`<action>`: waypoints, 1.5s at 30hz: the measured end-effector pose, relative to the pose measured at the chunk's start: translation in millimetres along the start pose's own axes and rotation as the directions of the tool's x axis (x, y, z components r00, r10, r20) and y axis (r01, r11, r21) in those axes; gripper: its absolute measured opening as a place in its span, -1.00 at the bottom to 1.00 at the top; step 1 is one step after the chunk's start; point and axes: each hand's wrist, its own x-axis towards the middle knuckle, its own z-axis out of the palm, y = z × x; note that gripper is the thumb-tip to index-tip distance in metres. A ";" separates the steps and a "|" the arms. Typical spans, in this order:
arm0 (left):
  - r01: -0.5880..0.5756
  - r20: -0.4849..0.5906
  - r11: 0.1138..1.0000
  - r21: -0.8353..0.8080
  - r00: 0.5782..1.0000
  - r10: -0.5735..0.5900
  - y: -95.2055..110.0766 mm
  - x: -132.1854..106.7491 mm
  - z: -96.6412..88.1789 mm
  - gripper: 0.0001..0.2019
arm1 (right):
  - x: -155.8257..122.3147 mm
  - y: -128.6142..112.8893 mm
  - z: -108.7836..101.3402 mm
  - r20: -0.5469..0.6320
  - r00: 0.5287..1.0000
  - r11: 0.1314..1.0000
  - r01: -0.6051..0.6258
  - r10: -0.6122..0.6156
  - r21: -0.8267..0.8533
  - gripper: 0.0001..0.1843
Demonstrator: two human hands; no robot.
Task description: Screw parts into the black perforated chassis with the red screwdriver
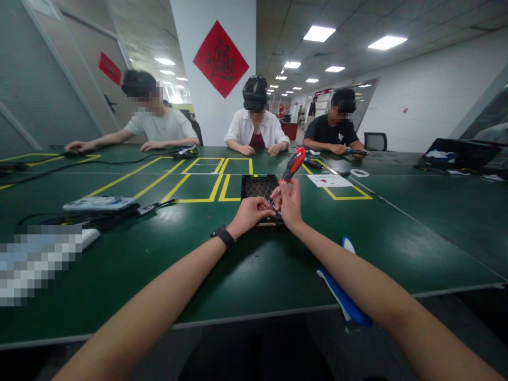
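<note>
My right hand point(290, 203) is closed around the lower part of a screwdriver point(294, 165) with a red and black handle. The screwdriver tilts, its handle up to the right and its metal shaft slanting down to the left. By the shaft's lower end, the fingers of my left hand point(253, 212) are pinched together. What they hold, if anything, is too small to make out. Both hands are over a black open case point(260, 182) whose inside looks dark and bumpy; they hide its near part. A dark band circles my left wrist.
A blue and white tool point(343, 296) lies under my right forearm at the table's front edge. To the left are a flat box point(99, 203) and black cables point(159, 205). A white sheet point(328, 181) and a white ring point(359, 173) lie to the right. Several people sit opposite.
</note>
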 end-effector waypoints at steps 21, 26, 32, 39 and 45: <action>0.016 0.032 0.999 -0.034 0.999 -0.015 -1.2 5.0 0.0 -0.77 | 6.4 6.4 -8.8 -0.016 1.000 1.000 0.023 -0.023 0.018 -0.65; 0.039 0.054 0.999 -0.027 0.998 -0.038 -3.9 5.4 1.2 -0.75 | 7.5 8.7 -8.0 -0.022 1.000 1.000 -0.005 0.005 0.020 -0.65; -0.006 0.084 0.999 0.038 0.996 0.003 -7.6 4.9 0.6 -0.82 | 6.9 7.6 -7.1 0.014 0.999 0.998 -0.037 0.037 0.040 -0.62; -0.062 0.050 0.992 0.108 0.997 0.057 -9.4 5.4 2.6 -0.80 | 5.1 4.9 -5.8 0.041 0.999 0.999 -0.035 0.034 0.033 -0.63; -0.013 -0.001 0.995 0.094 1.000 0.013 -10.7 5.1 4.7 -0.80 | 3.6 6.4 -4.8 0.073 0.997 0.999 -0.030 0.027 0.028 -0.65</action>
